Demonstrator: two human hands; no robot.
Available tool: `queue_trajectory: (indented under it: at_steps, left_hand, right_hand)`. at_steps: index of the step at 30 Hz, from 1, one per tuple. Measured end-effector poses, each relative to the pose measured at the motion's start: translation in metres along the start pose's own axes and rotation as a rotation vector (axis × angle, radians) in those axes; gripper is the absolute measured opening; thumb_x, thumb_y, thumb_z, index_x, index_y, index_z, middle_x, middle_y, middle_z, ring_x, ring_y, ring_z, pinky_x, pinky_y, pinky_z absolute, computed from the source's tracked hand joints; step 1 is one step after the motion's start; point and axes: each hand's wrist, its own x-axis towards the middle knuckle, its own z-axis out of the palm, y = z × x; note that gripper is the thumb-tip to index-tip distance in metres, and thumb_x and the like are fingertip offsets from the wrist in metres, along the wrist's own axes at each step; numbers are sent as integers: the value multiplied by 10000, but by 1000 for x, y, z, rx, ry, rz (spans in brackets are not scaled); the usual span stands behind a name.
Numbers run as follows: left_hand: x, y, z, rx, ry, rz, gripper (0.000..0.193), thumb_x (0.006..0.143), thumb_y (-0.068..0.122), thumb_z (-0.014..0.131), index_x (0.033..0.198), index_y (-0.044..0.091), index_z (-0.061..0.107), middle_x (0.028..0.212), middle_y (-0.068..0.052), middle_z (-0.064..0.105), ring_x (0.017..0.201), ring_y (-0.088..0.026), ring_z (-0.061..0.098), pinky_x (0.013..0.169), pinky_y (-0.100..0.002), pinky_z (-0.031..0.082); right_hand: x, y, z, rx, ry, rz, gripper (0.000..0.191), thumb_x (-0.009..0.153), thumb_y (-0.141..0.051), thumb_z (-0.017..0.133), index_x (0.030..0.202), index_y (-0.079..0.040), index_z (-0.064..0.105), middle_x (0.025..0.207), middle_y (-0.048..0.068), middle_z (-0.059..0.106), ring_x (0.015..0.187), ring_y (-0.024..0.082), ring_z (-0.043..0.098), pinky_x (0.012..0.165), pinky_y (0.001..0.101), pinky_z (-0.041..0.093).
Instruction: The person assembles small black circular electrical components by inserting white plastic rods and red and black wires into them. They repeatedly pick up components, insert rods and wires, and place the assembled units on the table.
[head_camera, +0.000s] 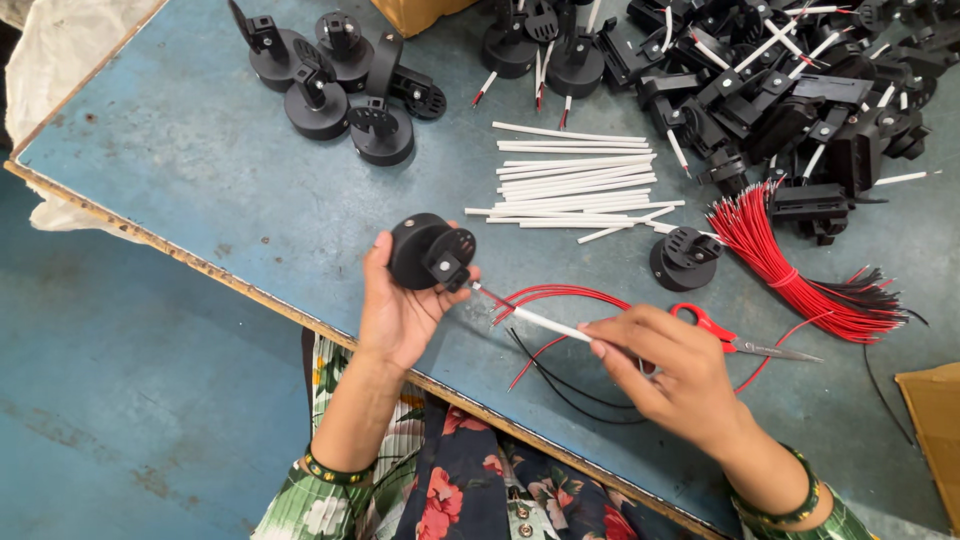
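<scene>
While gripped in left hand over the table's near edge, black round base tilted, socket facing right for threading. Right hand fingers pinched closed on white sleeve carrying red wires, tip aimed into socket. Red-handled scissors parked just beyond right hand, within reach.

We see a matt black plastic round base in the left hand, and a smooth white plastic sleeve pinched by the right hand. The table looks like blue-painted board, scuffed and rough, its edge chipped to bare wood. The scissors show glossy red plastic handles and dull metal blades, beside red wires in shiny insulation.
</scene>
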Motion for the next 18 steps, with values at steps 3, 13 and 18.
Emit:
queue_trajectory:
  at_steps: [3,13,18]
  left_hand:
    - [0,-9,-2,-1,-22,-25,721,1066,570,371,1386,-49,555,1201,-198,698,986,-326,741,777,-380,640]
    - [-4,-9,-1,10,-18,-32,706,1042,565,391,1383,-35,538,1201,-196,698,982,-325,744,765,-383,643]
    - [-6,-11,-1,97,-44,24,687,1066,540,386,1394,-44,540,1206,-207,694,1006,-314,738,814,-395,630]
  right_hand:
    - [-3,-2,0,-7,-22,-22,167,844,-48,744,1011,-48,762,907,49,743,611,95,637,528,235,480]
    - [-1,1,4,-52,-17,27,180,850,-52,753,1027,-73,775,860,33,723,572,91,594,488,242,438]
    - [0,2,5,-65,-9,25,174,851,-51,755,1021,-76,774,858,25,722,535,86,555,457,244,402]
